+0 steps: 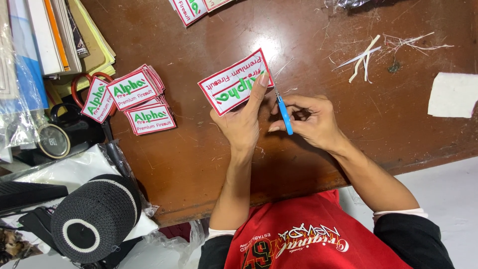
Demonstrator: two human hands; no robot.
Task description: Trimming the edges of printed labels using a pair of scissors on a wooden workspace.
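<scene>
My left hand [242, 121] holds a white embroidered patch [230, 84] with a red border and green and red lettering, thumb and forefinger pinching its right edge above the brown wooden table [209, 159]. My right hand [311, 121] grips small blue-handled snips [284, 114], whose tips touch the patch's lower right corner. Both hands meet near the middle of the table.
A pile of matching patches [137, 99] lies at the left, more patches [191, 9] at the top edge. White thread trimmings [366, 57] and a white fabric scrap [453, 94] lie at the right. Books, red-handled scissors [82, 82], a black mug [64, 132] and a black knitted cap [94, 216] crowd the left side.
</scene>
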